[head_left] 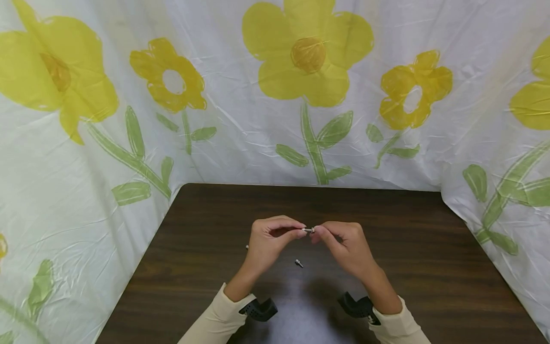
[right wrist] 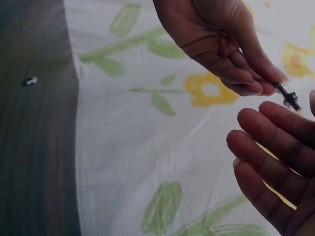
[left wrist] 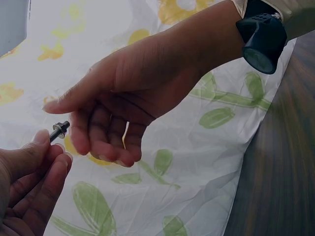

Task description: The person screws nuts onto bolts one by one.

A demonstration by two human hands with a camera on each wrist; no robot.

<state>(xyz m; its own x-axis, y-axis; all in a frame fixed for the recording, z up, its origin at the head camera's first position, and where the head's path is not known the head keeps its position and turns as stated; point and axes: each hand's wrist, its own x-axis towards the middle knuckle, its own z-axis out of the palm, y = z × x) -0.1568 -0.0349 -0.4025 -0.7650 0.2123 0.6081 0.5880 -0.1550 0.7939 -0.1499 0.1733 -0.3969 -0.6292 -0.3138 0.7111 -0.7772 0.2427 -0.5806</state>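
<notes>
My left hand (head_left: 267,242) pinches one end of a small metal bolt (head_left: 307,230) between thumb and fingertips, above the table. A nut (left wrist: 60,129) sits on the bolt near its far end, in the left wrist view. Close at that end is my right hand (head_left: 349,246), its thumb and forefinger parted on either side of the tip. In the right wrist view the right fingers (right wrist: 275,152) are loosely extended and the nut end (right wrist: 291,100) shows clear of them. A second small bolt (head_left: 299,263) lies on the table below the hands.
The dark wooden table (head_left: 193,267) carries another tiny metal piece (head_left: 247,247) beside the left hand, partly hidden. A white flowered cloth (head_left: 232,143) hangs along the table's back and sides. Black cameras (head_left: 259,309) are strapped to both wrists.
</notes>
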